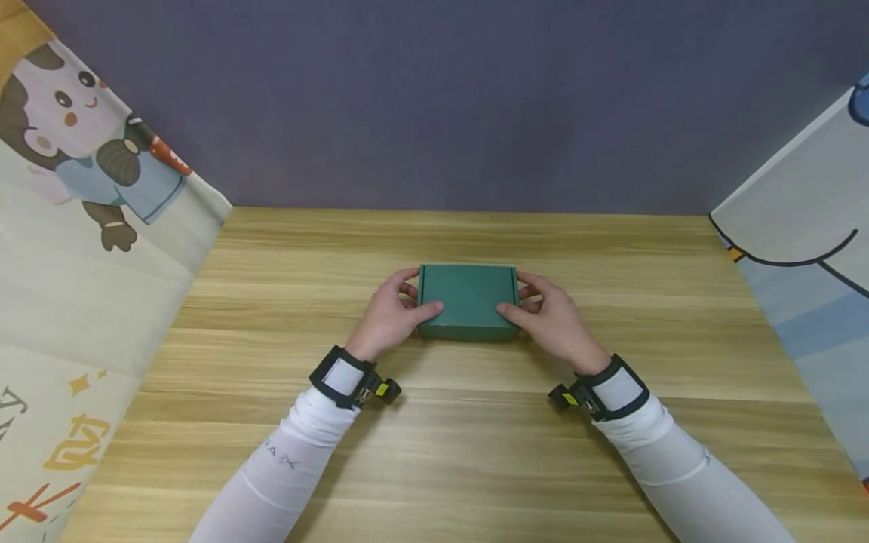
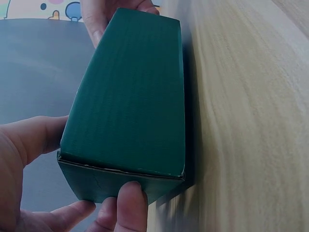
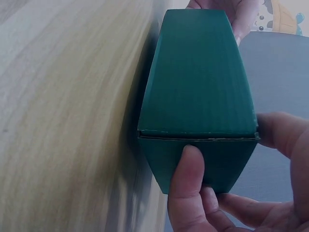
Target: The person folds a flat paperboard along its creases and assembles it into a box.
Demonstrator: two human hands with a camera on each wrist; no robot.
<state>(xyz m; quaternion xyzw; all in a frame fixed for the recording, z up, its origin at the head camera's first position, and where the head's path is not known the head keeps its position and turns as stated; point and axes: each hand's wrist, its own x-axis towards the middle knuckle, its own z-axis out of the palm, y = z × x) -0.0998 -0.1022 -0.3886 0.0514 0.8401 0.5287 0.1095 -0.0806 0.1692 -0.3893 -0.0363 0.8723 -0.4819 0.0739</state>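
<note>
A closed green cardboard box (image 1: pixel 468 298) is in the middle of the head view, its lid side up. My left hand (image 1: pixel 394 311) grips its left end, thumb on the top and fingers against the side. At the opposite end my right hand (image 1: pixel 553 315) holds it the same way. In the left wrist view the box (image 2: pixel 128 96) shows its long front face, with left fingertips (image 2: pixel 131 198) pressed on the end panel. The right wrist view shows right fingers (image 3: pixel 188 166) on the other end panel. Whether the box touches the table I cannot tell.
The wood-grain table (image 1: pixel 462 452) spreads around the box on all sides. A dark blue-grey wall (image 1: pixel 468 98) rises behind it. Printed cloths with cartoon figures hang at the left (image 1: pixel 102 302) and right (image 1: pixel 801 249). Each wrist wears a black strap with a small camera.
</note>
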